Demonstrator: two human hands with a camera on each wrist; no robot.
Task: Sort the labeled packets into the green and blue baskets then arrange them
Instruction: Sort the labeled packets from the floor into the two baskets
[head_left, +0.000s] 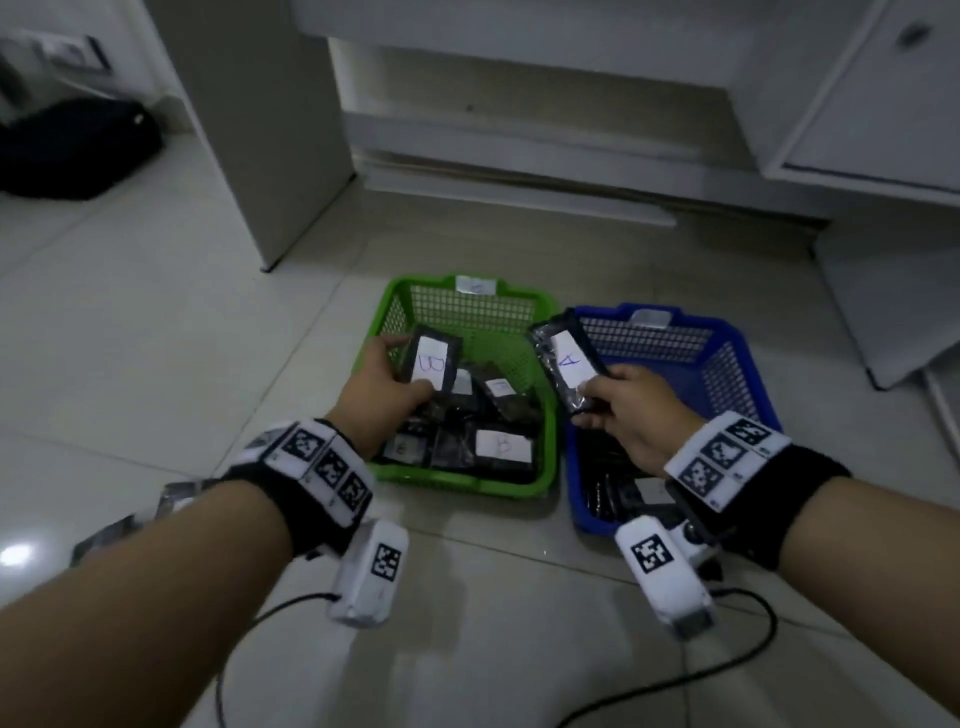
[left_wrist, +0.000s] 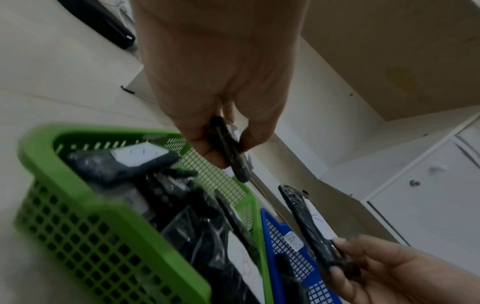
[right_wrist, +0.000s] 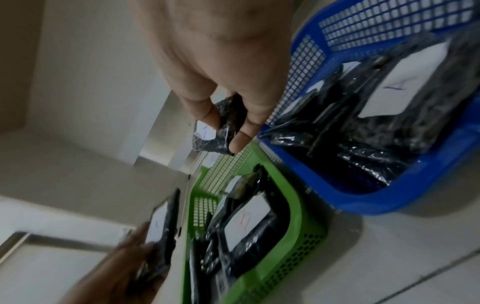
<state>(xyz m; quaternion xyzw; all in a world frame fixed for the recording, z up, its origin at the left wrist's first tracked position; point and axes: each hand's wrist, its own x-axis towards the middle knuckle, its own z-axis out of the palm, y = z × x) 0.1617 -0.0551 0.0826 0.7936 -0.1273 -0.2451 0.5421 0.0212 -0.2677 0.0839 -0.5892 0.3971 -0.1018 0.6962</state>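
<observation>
My left hand (head_left: 387, 382) pinches a dark packet labeled B (head_left: 431, 361) over the green basket (head_left: 470, 480); the left wrist view shows that packet (left_wrist: 230, 150) edge-on between thumb and fingers (left_wrist: 205, 144). My right hand (head_left: 623, 410) pinches a dark packet labeled A (head_left: 569, 364) above the gap between the green basket and the blue basket (head_left: 737, 358); the right wrist view shows this packet (right_wrist: 226, 123) in the fingers (right_wrist: 241, 137). Several labeled packets (head_left: 501, 447) lie in the green basket (right_wrist: 298, 211), several more (right_wrist: 402, 86) in the blue basket (right_wrist: 363, 195).
The baskets sit side by side on a pale tiled floor in front of white cabinets (head_left: 857, 104). A black bag (head_left: 72, 148) lies far left. More packets (head_left: 171, 499) lie on the floor behind my left wrist. Cables (head_left: 727, 670) trail across the near floor.
</observation>
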